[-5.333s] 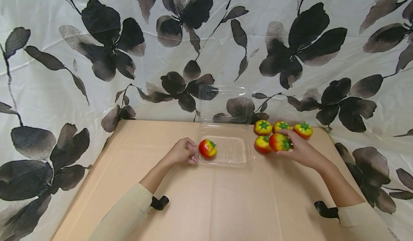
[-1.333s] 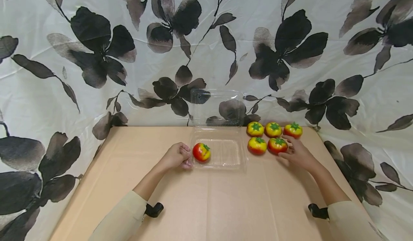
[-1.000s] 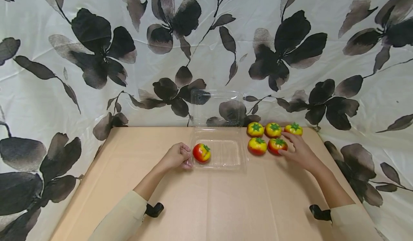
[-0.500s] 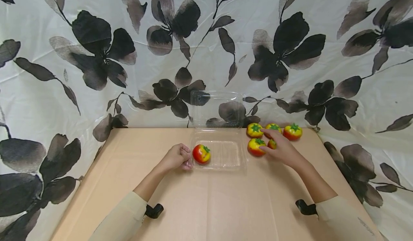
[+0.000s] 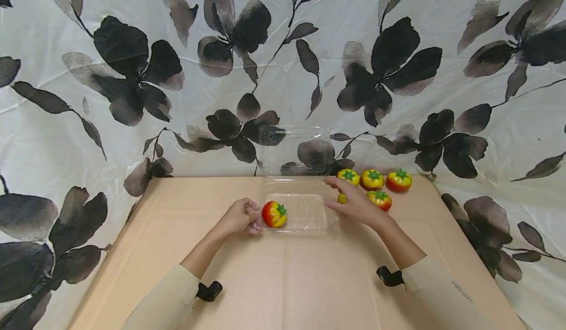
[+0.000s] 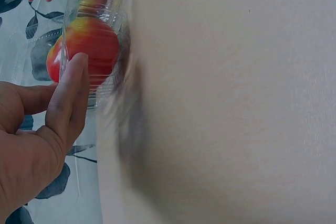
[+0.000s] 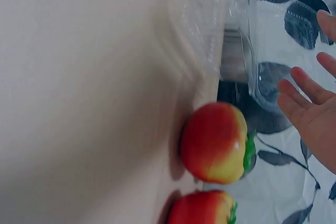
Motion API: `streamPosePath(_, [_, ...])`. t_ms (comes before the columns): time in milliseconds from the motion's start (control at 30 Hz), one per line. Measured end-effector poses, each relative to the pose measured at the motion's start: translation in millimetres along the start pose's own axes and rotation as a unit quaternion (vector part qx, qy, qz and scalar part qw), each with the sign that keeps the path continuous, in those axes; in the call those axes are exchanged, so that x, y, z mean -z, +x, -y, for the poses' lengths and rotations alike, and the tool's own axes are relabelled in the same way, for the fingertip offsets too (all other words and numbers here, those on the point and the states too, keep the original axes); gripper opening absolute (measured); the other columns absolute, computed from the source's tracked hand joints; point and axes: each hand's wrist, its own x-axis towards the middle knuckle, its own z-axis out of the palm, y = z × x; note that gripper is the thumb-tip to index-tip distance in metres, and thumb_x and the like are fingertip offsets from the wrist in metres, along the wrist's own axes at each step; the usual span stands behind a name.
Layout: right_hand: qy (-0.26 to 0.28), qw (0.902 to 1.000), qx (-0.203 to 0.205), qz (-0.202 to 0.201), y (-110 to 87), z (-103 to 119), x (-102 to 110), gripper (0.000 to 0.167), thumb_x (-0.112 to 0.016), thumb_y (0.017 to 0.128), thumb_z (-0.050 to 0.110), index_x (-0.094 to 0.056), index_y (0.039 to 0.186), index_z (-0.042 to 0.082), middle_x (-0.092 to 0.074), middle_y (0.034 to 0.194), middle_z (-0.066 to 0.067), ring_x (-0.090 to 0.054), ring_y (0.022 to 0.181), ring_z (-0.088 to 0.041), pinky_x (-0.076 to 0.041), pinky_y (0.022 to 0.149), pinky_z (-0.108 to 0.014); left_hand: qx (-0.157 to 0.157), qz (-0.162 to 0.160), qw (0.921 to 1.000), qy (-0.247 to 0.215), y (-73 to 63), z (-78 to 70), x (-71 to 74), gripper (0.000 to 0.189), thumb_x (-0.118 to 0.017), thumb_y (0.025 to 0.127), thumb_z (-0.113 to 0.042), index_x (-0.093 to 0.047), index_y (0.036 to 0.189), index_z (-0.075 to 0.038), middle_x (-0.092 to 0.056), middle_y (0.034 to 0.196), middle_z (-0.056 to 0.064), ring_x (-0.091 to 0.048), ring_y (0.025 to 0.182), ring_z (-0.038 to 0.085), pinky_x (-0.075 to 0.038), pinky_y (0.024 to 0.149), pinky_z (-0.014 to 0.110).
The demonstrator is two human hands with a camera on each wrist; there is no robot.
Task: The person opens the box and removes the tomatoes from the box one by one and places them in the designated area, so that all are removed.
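Observation:
A clear plastic clamshell box (image 5: 305, 207) lies on the board with its lid (image 5: 294, 148) up behind it. One red-and-yellow toy fruit with a green leafy top (image 5: 274, 214) sits at the box's left end. My left hand (image 5: 240, 215) pinches the box's left edge; the left wrist view shows its fingers and thumb on the plastic beside the fruit (image 6: 92, 48). My right hand (image 5: 355, 203), fingers spread, hovers by the box's right edge and holds nothing. It partly hides a fruit (image 5: 342, 198). In the right wrist view its fingers are apart from the nearest fruit (image 7: 214, 142).
Several more such fruits, among them a back-right fruit (image 5: 399, 180) and a front fruit (image 5: 380, 201), stand in two rows right of the box. The tan board (image 5: 283, 281) ends at a floral cloth (image 5: 309, 89) hanging behind.
My right hand carried a fruit to the front of the group and let go. It has since moved left, without a fruit, to the box. The left hand stays at the box edge.

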Motion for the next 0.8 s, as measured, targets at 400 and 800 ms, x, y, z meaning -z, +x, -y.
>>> streamPosePath(400, [0.049, 0.9969, -0.001, 0.062, 19.1, 6.2, -33.9, 0.067, -0.076, 0.095, 0.026, -0.046, 0.153, 0.015, -0.048, 0.157, -0.011, -0.049, 0.142, -0.035, -0.041, 0.121, -0.058, 0.003, -0.003, 1.0, 0.006, 0.6, -2.3, -0.1, 0.017, -0.055, 0.099, 0.01, -0.048, 0.115, 0.012, -0.061, 0.079, 0.016, -0.068, 0.059, 0.018, -0.068, 0.062, 0.041])
streamPosePath(800, [0.048, 0.993, 0.007, 0.108, 34.8, 19.1, -55.2, 0.076, -0.076, 0.095, 0.035, -0.04, 0.157, 0.011, -0.047, 0.158, -0.016, -0.052, 0.14, -0.034, -0.047, 0.117, -0.054, 0.007, -0.005, 1.0, 0.0, -0.6, -3.9, -0.8, 0.018, -0.055, 0.1, 0.009, -0.048, 0.116, 0.012, -0.06, 0.081, 0.016, -0.069, 0.061, 0.019, -0.068, 0.066, 0.047])
